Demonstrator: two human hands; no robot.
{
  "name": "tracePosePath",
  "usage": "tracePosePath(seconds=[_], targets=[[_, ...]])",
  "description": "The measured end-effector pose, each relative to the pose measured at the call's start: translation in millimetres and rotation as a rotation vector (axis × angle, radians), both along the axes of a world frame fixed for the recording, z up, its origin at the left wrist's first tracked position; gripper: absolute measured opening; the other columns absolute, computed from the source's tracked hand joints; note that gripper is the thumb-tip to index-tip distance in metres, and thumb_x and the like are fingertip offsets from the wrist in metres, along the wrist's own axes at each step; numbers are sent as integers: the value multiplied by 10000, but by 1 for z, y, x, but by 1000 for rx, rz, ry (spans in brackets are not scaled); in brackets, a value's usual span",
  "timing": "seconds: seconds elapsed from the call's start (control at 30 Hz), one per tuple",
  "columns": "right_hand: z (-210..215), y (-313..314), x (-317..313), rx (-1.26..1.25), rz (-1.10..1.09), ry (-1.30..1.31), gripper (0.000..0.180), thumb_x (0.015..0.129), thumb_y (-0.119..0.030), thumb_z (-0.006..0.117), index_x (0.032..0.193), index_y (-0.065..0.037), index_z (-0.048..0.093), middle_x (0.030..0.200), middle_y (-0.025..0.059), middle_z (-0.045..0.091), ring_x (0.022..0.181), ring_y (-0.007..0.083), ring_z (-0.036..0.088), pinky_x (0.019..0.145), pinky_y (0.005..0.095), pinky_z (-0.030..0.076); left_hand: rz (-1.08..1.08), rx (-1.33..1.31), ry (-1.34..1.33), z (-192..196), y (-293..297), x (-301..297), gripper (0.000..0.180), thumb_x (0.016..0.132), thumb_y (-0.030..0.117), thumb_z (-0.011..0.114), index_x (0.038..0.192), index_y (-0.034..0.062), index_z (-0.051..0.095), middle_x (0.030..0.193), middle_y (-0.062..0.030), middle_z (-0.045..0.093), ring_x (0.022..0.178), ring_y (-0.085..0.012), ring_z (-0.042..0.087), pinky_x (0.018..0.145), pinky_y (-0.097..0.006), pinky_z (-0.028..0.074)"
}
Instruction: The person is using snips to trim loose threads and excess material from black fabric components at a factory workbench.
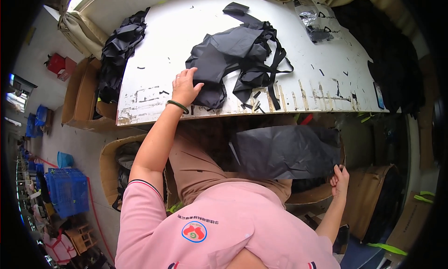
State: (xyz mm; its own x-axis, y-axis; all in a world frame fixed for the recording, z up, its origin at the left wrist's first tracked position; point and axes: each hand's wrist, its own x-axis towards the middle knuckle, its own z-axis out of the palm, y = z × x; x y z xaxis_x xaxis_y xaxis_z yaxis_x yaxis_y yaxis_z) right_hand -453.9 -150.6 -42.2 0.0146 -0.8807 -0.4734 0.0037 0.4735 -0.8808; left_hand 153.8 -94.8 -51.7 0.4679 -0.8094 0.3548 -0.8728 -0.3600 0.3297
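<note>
The white surface [186, 31] fills the upper middle of the frame, its near edge chipped and worn, with small black offcuts scattered across it. At its centre lies the largest thing you are working with, a heap of black fabric pieces [233, 54] with long straps trailing toward the near edge. A strap hanging over that rough edge could snag and drag the whole heap off if you pull one piece quickly.

Below the surface, right of centre, a black sheet [284, 150] hangs over your lap and the cardboard box [322, 194] beside you. Your right hand [339, 179] grips its lower right corner, fingers curled and pinching the fabric. That is a small hold on a broad, limp sheet, so it could slide out of your pinch and drop into the box or onto the floor.

A second black pile [116, 54] sits at the left edge of the surface, upper left of the frame, partly overhanging; a nudge could tip it into the boxes below.

Your left hand [184, 88] rests flat at the lower left edge of the central heap, fingers spread and touching the cloth. Because it only presses, the layers beneath could shift and pieces separate unevenly.
</note>
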Motion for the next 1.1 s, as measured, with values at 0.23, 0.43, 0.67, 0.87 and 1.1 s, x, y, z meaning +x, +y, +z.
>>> tracePosePath(seconds=[0.23, 0.43, 0.67, 0.87, 1.1], targets=[[-140, 50, -141, -216, 138, 1417, 331, 855, -250, 690, 1033, 16, 603, 823, 128, 648, 757, 233, 604, 712, 335, 470, -43, -326, 58, 3, 3, 19, 129, 766, 131, 723, 895, 125, 718, 898, -66, 627, 896, -244, 575, 818, -371, 438], [-51, -12, -29, -277, 123, 865, 248, 938, -222, 572, 951, 21, 616, 805, 109, 635, 716, 177, 587, 684, 288, 462, -225, -1048, 466, 109, 31, 3, 146, 907, 18, 613, 1049, 7, 644, 1022, -31, 639, 924, -92, 573, 839, -226, 462], [57, -46, 168, -807, 328, 189, 155, 905, -125, 643, 985, 8, 639, 764, 34, 603, 685, 41, 474, 643, 204, 406, -948, -1042, 1413, 159, 88, -18, 401, 991, 301, 429, 1272, 25, 510, 1213, -135, 592, 1087, -267, 593, 947, -394, 490], [127, 25, 286, -1502, 699, 68, 765, 745, -460, 777, 1264, 37, 515, 608, -44, 437, 540, 46, 401, 475, 205, 275, -828, -852, 1799, 113, 95, -97, 331, 949, 242, 537, 1210, 37, 548, 1151, -106, 617, 1051, -214, 605, 947, -383, 476], [123, 58, 323, -1462, 824, 85, 104, 780, -31, 718, 848, -23, 640, 703, 97, 597, 601, 215, 602, 546, 280, 446, -811, -591, 2212, 54, 117, -169, 342, 901, 209, 575, 1194, 34, 567, 1133, -85, 628, 1048, -196, 604, 946, -351, 470]])
